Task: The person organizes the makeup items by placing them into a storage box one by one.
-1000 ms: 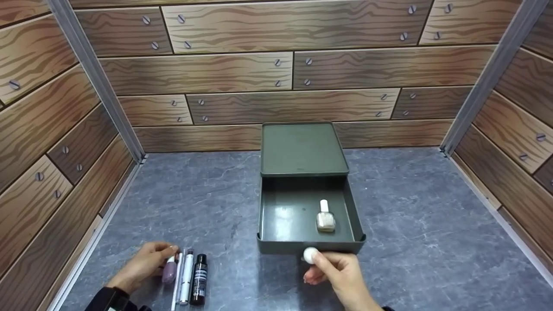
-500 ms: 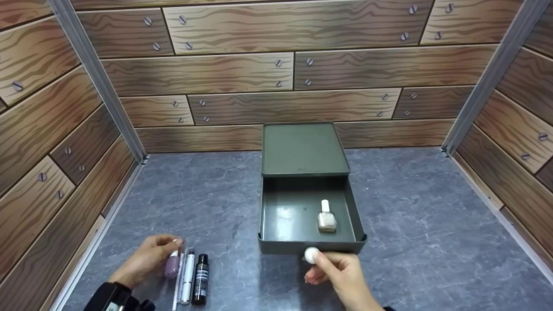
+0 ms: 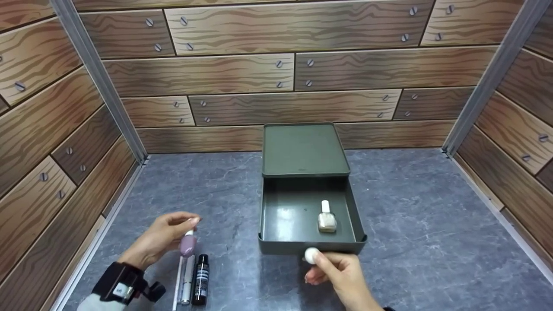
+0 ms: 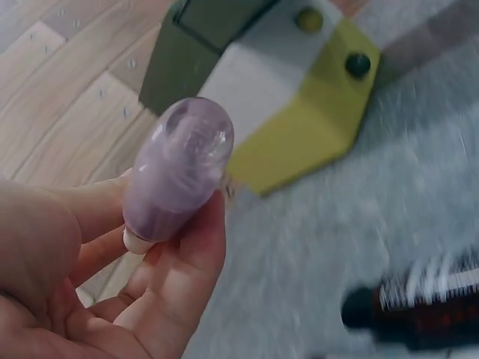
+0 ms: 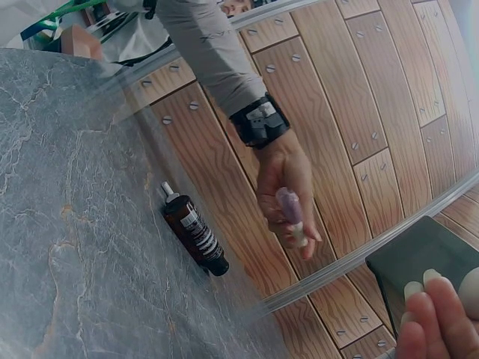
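Observation:
Raised in my left hand (image 3: 157, 237) is a purple nail polish bottle (image 3: 187, 245), pinched by its white cap between thumb and fingers. The left wrist view shows the rounded glass bottle (image 4: 179, 161) up close, cap end toward the palm. My right hand (image 3: 343, 276) grips the round white knob (image 3: 311, 255) of a dark green drawer (image 3: 283, 247). The drawer stands pulled out from its green box (image 3: 304, 149). Inside it, at the right, lies a cream nail polish bottle (image 3: 326, 222) with a white cap.
Below the left hand, a black-labelled bottle (image 3: 201, 280), a silvery-white pen-like tube (image 3: 187, 283) and a thin white stick (image 3: 177, 285) lie side by side. White and yellow faces (image 4: 307, 134) with knobs show on the box. Wood-patterned walls (image 3: 242, 71) enclose the grey table.
My left hand has lifted the purple nail polish bottle up and to the right, away from beside the tubes. My right hand stays on the drawer knob.

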A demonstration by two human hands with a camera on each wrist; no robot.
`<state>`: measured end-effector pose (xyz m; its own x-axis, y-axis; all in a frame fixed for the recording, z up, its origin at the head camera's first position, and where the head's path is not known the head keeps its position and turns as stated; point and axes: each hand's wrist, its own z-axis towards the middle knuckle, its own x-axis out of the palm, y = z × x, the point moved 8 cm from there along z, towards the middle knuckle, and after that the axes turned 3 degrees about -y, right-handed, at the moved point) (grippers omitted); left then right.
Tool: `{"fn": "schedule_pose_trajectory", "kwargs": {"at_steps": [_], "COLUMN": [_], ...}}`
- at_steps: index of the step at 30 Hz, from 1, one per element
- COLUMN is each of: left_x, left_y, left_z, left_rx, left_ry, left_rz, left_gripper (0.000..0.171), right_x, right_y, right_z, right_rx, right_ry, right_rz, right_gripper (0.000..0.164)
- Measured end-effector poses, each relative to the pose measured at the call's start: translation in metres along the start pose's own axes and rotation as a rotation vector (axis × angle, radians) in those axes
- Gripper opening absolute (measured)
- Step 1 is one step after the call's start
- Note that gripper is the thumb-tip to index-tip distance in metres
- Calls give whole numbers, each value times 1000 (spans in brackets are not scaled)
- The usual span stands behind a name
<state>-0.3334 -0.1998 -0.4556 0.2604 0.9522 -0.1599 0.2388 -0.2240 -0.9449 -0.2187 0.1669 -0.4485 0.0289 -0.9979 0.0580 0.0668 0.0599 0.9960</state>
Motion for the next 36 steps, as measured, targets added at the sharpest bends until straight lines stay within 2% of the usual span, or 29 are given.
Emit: {"fn": "schedule_pose_trajectory", "kwargs": {"at_steps": [12, 16, 19, 23, 26, 30, 33, 36], "left_x": [40, 57, 71, 97, 124, 153, 167, 180], "left_y": [-75, -96, -111, -131, -145, -160, -167, -169], "left_z": [-1, -4, -6, -6, -5, -2, 3, 9], "left_rx": [148, 189, 209, 230, 252, 280, 289, 271], "left_ry": [151, 205, 219, 238, 287, 329, 333, 348], "left_rz": [18, 40, 48, 1, -24, 20, 71, 111], "left_gripper": [50, 46, 41, 34, 33, 27, 22, 20], "right_x": [0, 1, 2, 0, -2, -1, 0, 0], "right_y": [0, -2, -2, -1, 1, 2, 2, 2], "right_z": [1, 1, 0, 0, -1, -1, -2, -2], "right_rx": [-10, -4, -9, -22, -25, -27, -29, -27], "right_ry": [-11, -6, -1, -11, -29, -26, -23, -25], "right_rz": [3, 5, 3, -5, -3, 9, 10, 5], "right_gripper": [32, 32, 32, 32, 31, 31, 31, 30]}}
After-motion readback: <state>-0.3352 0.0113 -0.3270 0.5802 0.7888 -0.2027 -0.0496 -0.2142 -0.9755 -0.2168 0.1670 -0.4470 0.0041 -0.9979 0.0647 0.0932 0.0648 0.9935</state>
